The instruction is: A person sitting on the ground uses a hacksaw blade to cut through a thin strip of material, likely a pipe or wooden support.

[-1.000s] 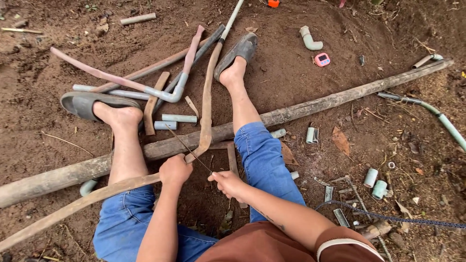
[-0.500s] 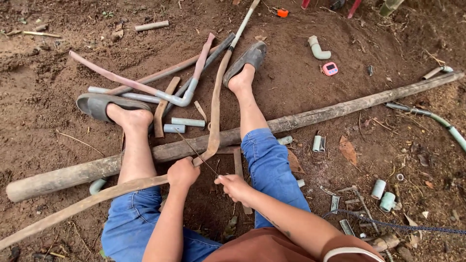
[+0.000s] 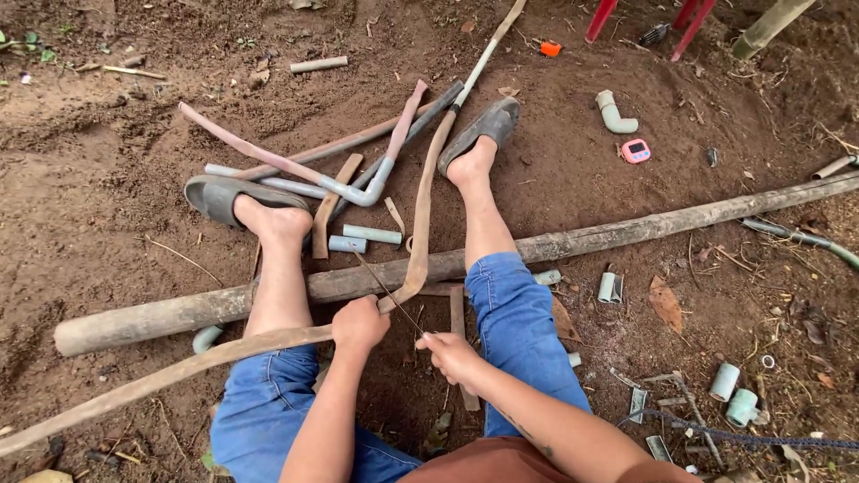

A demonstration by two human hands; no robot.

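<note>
I sit on bare earth with both legs stretched over a long muddy pole (image 3: 626, 233). My left hand (image 3: 358, 324) grips a bent brown pipe (image 3: 419, 233) at its bend; one arm of it runs off to the lower left, the other up past my right foot. My right hand (image 3: 452, 356) pinches the near end of a thin dark blade (image 3: 385, 286). The blade slants up and left across the pipe just beside my left hand.
A tangle of grey and pink pipes (image 3: 358, 192) lies between my sandalled feet. A grey elbow fitting (image 3: 615, 114) and a small pink timer (image 3: 636, 150) lie at the right. Short pipe offcuts (image 3: 729, 394) and a blue rope (image 3: 743, 438) are at the lower right.
The view has drifted, so everything sits lower and further right in the frame. Both hands keep their grips at the pipe's bend.
</note>
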